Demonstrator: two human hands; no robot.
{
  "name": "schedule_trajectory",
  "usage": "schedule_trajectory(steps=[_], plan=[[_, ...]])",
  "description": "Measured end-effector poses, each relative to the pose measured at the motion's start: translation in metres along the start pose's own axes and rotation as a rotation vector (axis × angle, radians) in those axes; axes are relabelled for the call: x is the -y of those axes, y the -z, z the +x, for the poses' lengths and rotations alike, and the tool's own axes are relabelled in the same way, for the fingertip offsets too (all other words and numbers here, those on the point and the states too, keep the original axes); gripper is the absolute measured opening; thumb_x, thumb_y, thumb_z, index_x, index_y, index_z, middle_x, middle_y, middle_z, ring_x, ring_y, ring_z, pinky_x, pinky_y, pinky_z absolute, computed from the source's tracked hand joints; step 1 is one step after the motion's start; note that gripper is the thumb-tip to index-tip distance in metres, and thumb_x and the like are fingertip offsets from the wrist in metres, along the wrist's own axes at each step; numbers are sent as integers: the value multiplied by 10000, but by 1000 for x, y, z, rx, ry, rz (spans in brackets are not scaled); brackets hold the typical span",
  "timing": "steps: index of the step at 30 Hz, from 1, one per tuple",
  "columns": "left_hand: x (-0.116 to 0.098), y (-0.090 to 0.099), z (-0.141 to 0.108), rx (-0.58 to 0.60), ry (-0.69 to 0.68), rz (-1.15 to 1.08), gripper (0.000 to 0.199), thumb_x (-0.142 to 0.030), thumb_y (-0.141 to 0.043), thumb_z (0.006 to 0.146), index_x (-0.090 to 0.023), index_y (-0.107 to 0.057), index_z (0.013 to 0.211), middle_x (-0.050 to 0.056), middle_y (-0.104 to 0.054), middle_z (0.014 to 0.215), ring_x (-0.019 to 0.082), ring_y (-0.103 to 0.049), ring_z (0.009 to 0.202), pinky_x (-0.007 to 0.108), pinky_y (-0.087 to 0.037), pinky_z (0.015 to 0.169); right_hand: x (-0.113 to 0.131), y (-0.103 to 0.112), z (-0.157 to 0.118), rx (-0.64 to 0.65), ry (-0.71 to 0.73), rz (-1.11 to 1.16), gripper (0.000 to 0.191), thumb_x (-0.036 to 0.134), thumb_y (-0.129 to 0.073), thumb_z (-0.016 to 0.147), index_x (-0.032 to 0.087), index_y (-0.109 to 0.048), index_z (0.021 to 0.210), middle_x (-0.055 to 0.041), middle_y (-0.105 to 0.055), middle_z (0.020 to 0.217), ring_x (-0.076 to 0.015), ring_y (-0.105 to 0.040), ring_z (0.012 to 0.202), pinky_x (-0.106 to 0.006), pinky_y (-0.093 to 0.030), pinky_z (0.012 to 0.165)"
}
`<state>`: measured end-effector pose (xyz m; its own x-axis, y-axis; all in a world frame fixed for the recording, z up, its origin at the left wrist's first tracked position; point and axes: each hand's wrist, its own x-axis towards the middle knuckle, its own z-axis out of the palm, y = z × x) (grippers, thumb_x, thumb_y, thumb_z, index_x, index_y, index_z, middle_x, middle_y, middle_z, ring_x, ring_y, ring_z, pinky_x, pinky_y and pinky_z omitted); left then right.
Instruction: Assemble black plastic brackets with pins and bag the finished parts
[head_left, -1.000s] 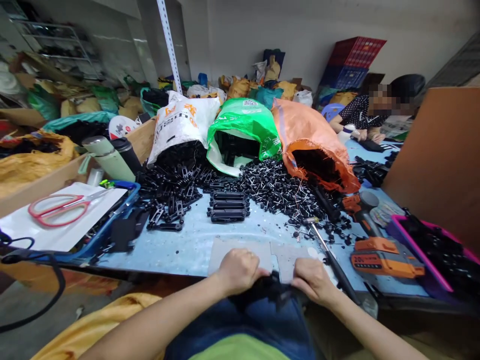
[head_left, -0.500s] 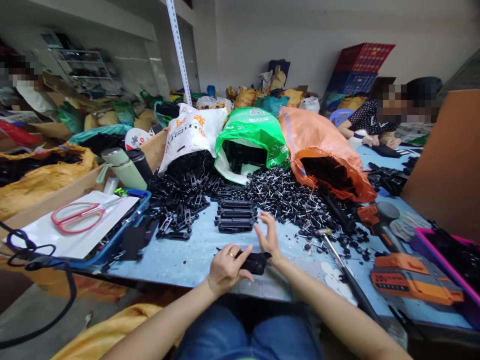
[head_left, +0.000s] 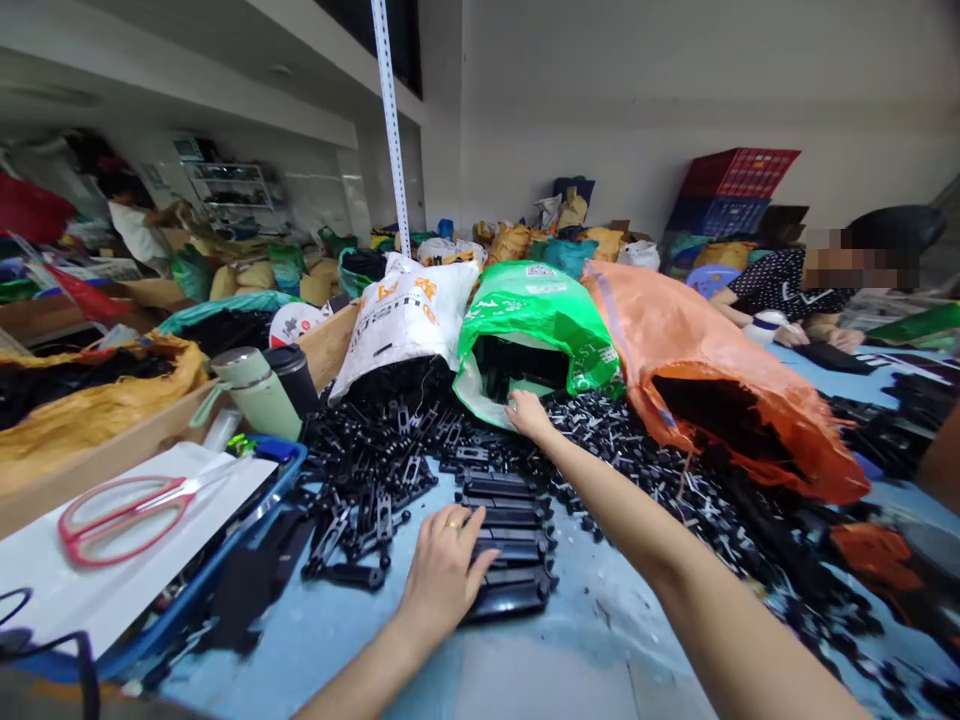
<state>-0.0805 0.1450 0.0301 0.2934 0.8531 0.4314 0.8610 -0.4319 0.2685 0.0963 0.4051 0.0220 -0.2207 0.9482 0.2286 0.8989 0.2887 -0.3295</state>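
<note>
Black plastic parts (head_left: pixel 510 545) lie on a pale blue table (head_left: pixel 337 620). Behind stand white (head_left: pixel 405 315), green (head_left: pixel 536 315) and orange sacks (head_left: pixel 697 340). Red-handled scissors (head_left: pixel 120 505) rest on white paper (head_left: pixel 112 570); the flask (head_left: pixel 259 392) looks sage green.

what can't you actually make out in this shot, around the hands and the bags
- Head view: what the right hand touches at the mouth of the green bag; its fingers point away, and the inside is dark.
- Contents deep in the orange bag: in shadow.
- Left hand lies on the stack of black parts; its palm hides any grip.
- Lower right of the table: motion-blurred; tools there unreadable.
</note>
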Motion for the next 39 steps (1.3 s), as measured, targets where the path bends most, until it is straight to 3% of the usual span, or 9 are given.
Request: schedule_trajectory(steps=[10, 14, 18, 21, 24, 27, 30, 35, 39], plan=[[156, 17, 70, -33, 365, 343, 411, -140, -395, 825, -172, -499, 1221, 126, -514, 1177, 270, -460, 1091, 399, -421, 875, -15, -38, 76, 110, -342, 101, 366, 355, -626, 717, 66, -630, 940, -228, -582, 1044, -327, -486, 1067, -399, -365, 854], [197, 17, 98, 176, 332, 402, 530, -21, -398, 738, -223, -501, 1217, 91, -419, 1337, 273, -322, 1248, 427, -357, 940, -21, -8, 62, 67, -374, 282, 367, 380, -617, 693, 96, -625, 927, -145, -614, 884, -245, -568, 864, -318, -420, 712], [218, 27, 112, 289, 288, 319, 407, -53, -410, 765, -180, -548, 1126, 95, -549, 1192, 234, -447, 1156, 390, -357, 950, -14, 32, 6, 53, -308, 537, 458, 451, -555, 730, 152, -555, 1077, -42, -589, 740, -119, -522, 576, -239, -403, 527], [192, 39, 107, 101, 241, 237, 360, -177, -397, 839, -134, -498, 1182, 122, -573, 1115, 244, -505, 1074, 387, -364, 948, -9, 56, -59, 114, -244, 718, 417, 431, -576, 708, 186, -559, 1044, 12, -542, 674, -72, -446, 479, -207, -370, 469], [115, 45, 71, -36, 125, 17, 422, -271, -329, 898, -140, -383, 1295, 121, -533, 1153, 225, -497, 1079, 354, -382, 942, -7, 74, -133, 219, -182, 1025, 326, 402, -604, 683, 185, -555, 921, 30, -516, 668, -69, -445, 495, -207, -378, 480], [14, 37, 10, 206, -51, -222, 412, -277, -320, 912, -188, -373, 1310, 99, -528, 1180, 197, -512, 1072, 317, -406, 930, -11, 88, -205, 246, -100, 1089, 306, 349, -651, 649, 171, -527, 865, -6, -568, 790, -114, -525, 650, -238, -424, 572], [-57, 16, -45, 512, -166, -308, 407, -243, -370, 897, -224, -395, 1303, 84, -544, 1163, 195, -533, 1039, 299, -434, 898, -17, 96, -271, 244, -30, 809, 316, 301, -649, 650, 182, -482, 891, -13, -580, 819, -142, -534, 708, -251, -422, 606], [-64, -23, -72, 485, -115, -171, 402, -209, -347, 897, -184, -411, 1293, 109, -557, 1102, 223, -541, 1002, 373, -445, 876, -14, 100, -360, 237, 100, 61, 262, 383, -641, 714, 190, -512, 834, -46, -576, 774, -188, -517, 695, -295, -404, 613], [-58, -25, -71, 401, -77, -259, 402, -226, -342, 900, -196, -428, 1292, 112, -546, 1160, 222, -517, 1074, 400, -422, 922, 1, 91, -400, 266, 301, 14, 441, 482, -560, 791, 212, -512, 1136, -105, -574, 1067, -261, -521, 938, -400, -424, 814]])
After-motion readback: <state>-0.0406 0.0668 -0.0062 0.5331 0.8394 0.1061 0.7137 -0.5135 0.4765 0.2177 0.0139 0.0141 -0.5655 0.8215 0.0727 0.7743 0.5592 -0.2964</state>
